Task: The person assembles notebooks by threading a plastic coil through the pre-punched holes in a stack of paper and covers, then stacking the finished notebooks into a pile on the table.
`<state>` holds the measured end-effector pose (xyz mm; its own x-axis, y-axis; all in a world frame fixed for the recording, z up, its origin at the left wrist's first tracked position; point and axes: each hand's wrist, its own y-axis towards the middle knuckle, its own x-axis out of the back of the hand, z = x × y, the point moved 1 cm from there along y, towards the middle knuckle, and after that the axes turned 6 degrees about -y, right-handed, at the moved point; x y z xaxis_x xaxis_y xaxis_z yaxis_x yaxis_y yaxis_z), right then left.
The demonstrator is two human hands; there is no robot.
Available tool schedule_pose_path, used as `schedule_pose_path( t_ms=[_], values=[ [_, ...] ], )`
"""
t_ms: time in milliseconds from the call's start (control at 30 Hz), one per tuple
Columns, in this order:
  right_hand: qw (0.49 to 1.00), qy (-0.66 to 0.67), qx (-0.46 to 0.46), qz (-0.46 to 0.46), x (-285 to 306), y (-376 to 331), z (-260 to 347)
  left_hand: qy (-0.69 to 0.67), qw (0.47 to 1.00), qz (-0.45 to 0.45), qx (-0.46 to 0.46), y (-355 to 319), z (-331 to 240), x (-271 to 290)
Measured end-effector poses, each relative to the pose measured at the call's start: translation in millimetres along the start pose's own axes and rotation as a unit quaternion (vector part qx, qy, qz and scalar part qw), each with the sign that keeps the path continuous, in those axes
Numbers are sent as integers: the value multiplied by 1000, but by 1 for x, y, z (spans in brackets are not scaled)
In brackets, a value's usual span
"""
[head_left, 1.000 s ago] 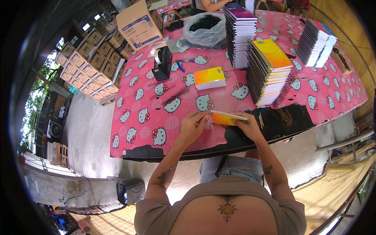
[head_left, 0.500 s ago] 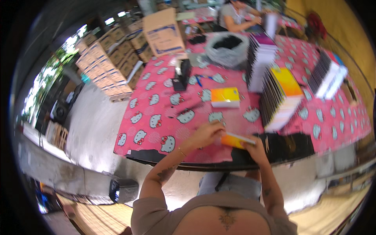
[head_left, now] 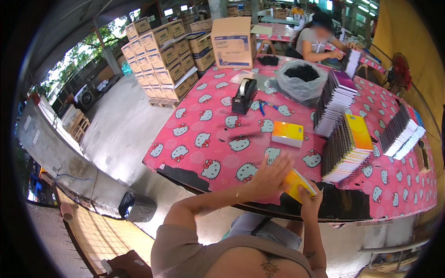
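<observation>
While both hands (head_left: 287, 180) grasp a yellow notebook (head_left: 299, 184), notebook stacks (head_left: 347, 143) crowd right — tape dispenser (head_left: 244, 95) beyond.

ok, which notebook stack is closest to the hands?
The small orange-yellow stack lying flat on the table, just beyond the left hand. The tall spiral-bound stacks fan out farther right.

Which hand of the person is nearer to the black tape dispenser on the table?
Left. The left hand is at the near table edge, on the yellow notebook, below the tape dispenser. The right hand grips the notebook's lower end, farther away.
</observation>
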<state>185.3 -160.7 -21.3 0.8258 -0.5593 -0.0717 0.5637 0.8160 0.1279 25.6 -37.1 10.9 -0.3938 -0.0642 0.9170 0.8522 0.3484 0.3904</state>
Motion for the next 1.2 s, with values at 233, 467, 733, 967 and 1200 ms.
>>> schedule_pose_path(
  t_ms=[233,467,733,967,1200],
  values=[
    [999,-24,-5,47,2,0,-5,76,994,-76,-15,41,4,30],
    [995,-73,29,66,-6,-1,12,61,998,10,-15,23,-7,13],
    [980,-152,12,130,-19,7,16,-106,989,-85,-50,-3,13,-39],
    [992,-84,49,74,-15,15,0,-83,983,-14,-161,-30,-9,-38],
    [993,-85,30,76,-19,13,-9,-103,990,-28,-88,-10,-14,-33]
  ],
)
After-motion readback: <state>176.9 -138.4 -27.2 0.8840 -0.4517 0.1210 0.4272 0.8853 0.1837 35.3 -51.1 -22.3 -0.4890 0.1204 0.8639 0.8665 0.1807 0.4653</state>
